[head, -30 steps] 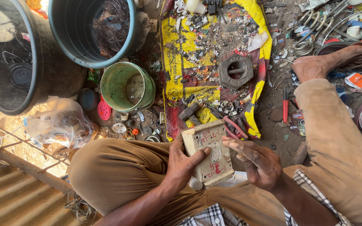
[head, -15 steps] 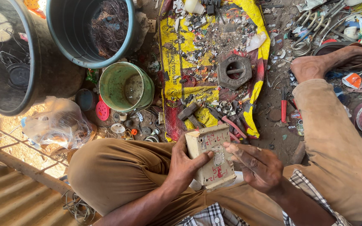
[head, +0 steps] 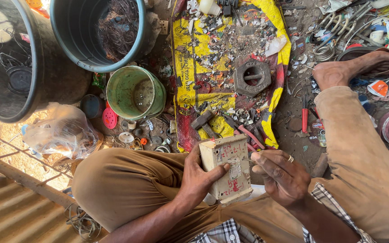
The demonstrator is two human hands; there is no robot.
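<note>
Two bare hands work over a cream, box-shaped metal casing (head: 228,170) marked in red, held above the lap of a person seated on the ground. The left hand (head: 199,177) wraps the casing's near side, thumb across its face, grip closed firmly on it. The right hand (head: 282,177), a ring on one finger, pinches a thin metal tool (head: 247,159) whose tip touches the casing. Just beyond lies a yellow and red printed sheet (head: 230,67) strewn with scrap, carrying a large grey hexagonal nut (head: 252,78). A green plastic bucket (head: 136,92) stands near the left knee.
</note>
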